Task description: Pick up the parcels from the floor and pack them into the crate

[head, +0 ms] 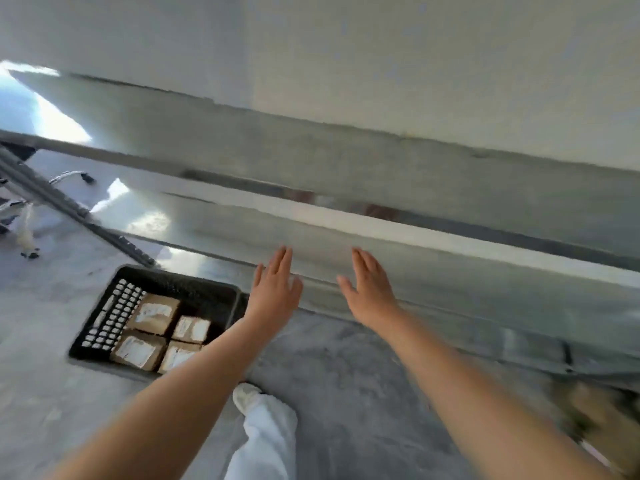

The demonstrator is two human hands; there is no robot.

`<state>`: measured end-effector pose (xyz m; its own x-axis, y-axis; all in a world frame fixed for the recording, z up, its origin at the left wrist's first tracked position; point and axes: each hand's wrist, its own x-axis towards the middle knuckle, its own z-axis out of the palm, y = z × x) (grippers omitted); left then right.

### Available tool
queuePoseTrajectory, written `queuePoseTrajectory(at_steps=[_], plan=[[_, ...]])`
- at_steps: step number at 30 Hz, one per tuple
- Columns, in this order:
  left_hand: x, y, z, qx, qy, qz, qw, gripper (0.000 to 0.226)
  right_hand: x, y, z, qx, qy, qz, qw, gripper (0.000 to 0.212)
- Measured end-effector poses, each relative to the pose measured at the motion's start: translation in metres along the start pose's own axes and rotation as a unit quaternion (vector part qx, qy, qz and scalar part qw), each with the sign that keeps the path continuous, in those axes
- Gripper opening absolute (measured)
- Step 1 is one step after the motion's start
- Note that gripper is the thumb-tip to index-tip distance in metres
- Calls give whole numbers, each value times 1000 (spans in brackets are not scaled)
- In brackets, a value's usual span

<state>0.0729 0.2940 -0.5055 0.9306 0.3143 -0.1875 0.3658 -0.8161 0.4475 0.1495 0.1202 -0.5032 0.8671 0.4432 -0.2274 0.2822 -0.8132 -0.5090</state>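
Observation:
A black plastic crate [180,282] with lattice walls stands on the grey floor at lower left. Inside it lie several brown cardboard parcels [154,313] with white labels, side by side. My left hand [275,292] is stretched out flat, fingers straight, above and to the right of the crate, holding nothing. My right hand [372,291] is held out the same way beside it, palm inward, empty. A blurred brown parcel [599,417] lies on the floor at the far right, beyond my right forearm.
A long metal ledge [415,230] runs along the wall ahead of my hands. A dark slotted metal rail [69,206] leans at the left, with cables and chair-like legs [27,237] behind it. My white trouser leg and shoe [263,427] are below.

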Motion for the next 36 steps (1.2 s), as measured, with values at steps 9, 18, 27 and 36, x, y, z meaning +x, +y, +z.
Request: queuePoseTrajectory(at_steps=[9, 18, 27, 36], plan=[[-100, 368, 78, -35, -40, 283, 958, 57, -261, 223, -240, 53, 189, 233, 952, 68], [-214, 625, 86, -65, -130, 562, 814, 54, -461, 322, -351, 69, 338, 412, 843, 65], [-201, 729, 147, -51, -227, 624, 746, 57, -493, 386, -372, 83, 336, 509, 788, 65], [-166, 759, 224, 53, -296, 647, 701, 58, -486, 451, -338, 170, 310, 613, 707, 57]])
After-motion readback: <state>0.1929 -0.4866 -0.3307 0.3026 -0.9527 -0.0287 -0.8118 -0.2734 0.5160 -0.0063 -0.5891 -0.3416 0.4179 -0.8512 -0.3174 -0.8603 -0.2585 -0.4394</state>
